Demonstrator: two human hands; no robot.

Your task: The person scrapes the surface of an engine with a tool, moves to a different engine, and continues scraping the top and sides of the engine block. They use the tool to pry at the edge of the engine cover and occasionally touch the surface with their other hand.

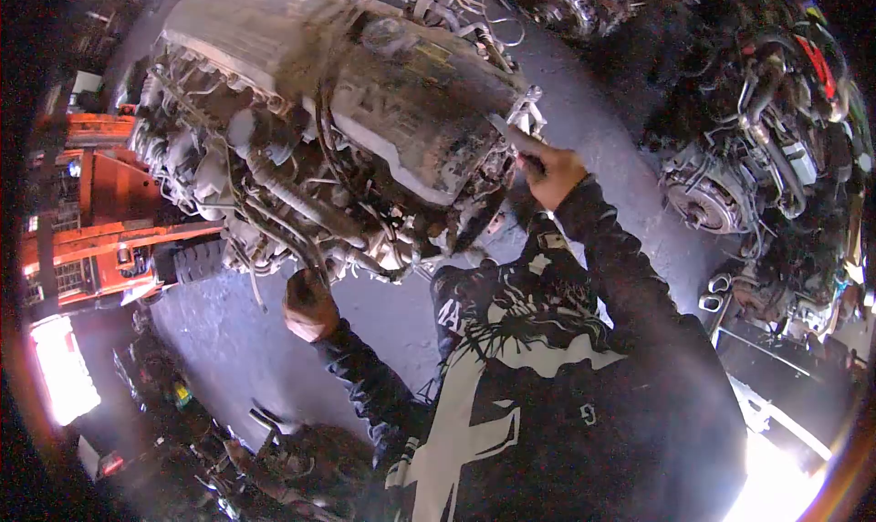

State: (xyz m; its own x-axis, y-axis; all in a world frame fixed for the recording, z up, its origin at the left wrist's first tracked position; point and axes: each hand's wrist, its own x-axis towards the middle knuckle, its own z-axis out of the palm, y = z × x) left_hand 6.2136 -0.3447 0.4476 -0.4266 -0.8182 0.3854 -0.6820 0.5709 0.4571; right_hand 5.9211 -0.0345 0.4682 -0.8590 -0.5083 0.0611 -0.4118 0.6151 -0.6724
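A large, dusty engine [401, 111] with a ribbed grey cover lies in front of me, pipes and wiring along its near side. My right hand [554, 179] is closed around a grey, flat bar-like tool [520, 140], whose far end points at the cover's right corner. Below the engine's near left edge, my left hand [310, 307] is curled with its fingers drawn in, right by the thin metal pipes [287, 239]. Its fingertips are partly hidden, and I cannot tell what they hold.
An orange metal frame [119, 198] stands at the left, beside a dark tyre [199, 261]. Another engine with a round clutch plate [703, 198] sits at the right. Dark parts [301, 458] lie on the grey floor [237, 339] at lower left.
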